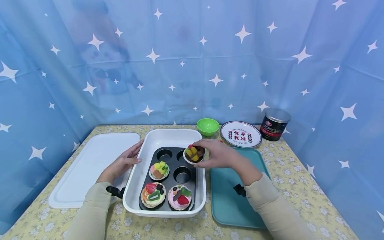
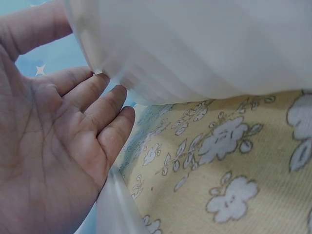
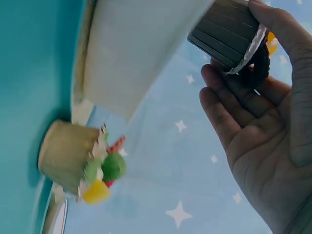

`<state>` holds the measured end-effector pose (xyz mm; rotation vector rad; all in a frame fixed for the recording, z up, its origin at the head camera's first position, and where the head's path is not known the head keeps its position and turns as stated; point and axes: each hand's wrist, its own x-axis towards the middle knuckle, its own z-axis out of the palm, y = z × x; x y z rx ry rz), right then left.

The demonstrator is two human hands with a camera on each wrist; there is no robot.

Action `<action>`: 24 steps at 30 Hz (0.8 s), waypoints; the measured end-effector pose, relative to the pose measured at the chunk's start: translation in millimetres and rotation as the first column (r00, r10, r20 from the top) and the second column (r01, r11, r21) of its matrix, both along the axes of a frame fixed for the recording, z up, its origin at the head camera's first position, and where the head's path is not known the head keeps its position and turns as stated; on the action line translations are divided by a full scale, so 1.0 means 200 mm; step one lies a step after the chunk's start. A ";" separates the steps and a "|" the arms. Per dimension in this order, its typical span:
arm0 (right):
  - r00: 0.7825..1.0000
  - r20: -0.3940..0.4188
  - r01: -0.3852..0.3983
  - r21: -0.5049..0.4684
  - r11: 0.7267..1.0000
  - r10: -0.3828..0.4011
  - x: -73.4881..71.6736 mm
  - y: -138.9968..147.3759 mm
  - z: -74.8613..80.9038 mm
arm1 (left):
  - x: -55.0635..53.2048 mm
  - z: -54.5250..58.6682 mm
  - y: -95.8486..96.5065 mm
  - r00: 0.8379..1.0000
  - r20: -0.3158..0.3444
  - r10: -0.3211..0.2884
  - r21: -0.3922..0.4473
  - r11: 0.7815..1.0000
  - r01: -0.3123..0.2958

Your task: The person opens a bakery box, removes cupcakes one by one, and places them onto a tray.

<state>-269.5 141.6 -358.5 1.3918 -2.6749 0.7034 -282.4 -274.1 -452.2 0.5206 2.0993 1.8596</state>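
Observation:
In the head view my right hand (image 1: 217,154) pinches a dark cupcake (image 1: 192,155) topped with yellow fruit chunks, above the upper right of a black muffin pan (image 1: 169,155). The right wrist view shows the thumb and fingertips around its ridged dark cup (image 3: 226,34). Three fruit-topped cakes sit in the pan: a small one (image 1: 159,170) at middle left, a cream one (image 1: 153,195) at front left, a pink one (image 1: 179,197) at front right. The pan lies inside a white tub (image 1: 204,196). My left hand (image 1: 124,161) grips its left wall, thumb at the rim, fingertips outside.
A white board (image 1: 90,166) lies left. To the right is a teal tray (image 1: 232,203); another fruit-topped cake (image 3: 68,151) stands on it, mostly hidden behind the right hand in the head view. Behind stand a green bowl (image 1: 208,126), a plate (image 1: 241,128) and an espresso tin (image 1: 274,125).

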 end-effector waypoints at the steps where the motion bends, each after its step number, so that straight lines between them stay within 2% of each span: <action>1: 1.000 -0.013 0.003 -0.008 1.000 -0.003 0.00 0.01 0.01 | 0.00 0.00 0.00 1.000 -0.003 -0.001 0.000 1.000 0.001; 5: 0.999 -0.035 0.022 -0.040 0.999 -0.024 -0.01 0.07 0.04 | 0.00 0.00 0.00 1.000 0.000 0.006 0.000 1.000 -0.006; 11: 0.996 0.011 0.087 -0.083 0.993 -0.087 -0.02 0.16 0.06 | -0.01 -0.01 -0.01 1.000 0.001 -0.004 0.021 1.000 0.004; 17: 0.983 0.029 0.181 -0.072 0.981 -0.179 -0.03 0.26 0.06 | -0.01 -0.01 0.00 1.000 -0.009 -0.017 0.030 0.999 0.017; 21: 0.975 -0.002 0.222 -0.073 0.972 -0.223 -0.05 0.34 0.06 | -0.01 -0.01 -0.01 1.000 -0.011 -0.018 0.027 0.999 0.019; 24: 0.973 -0.030 0.225 -0.087 0.971 -0.228 -0.07 0.40 0.06 | -0.01 -0.01 -0.01 1.000 -0.008 -0.014 0.024 1.000 0.014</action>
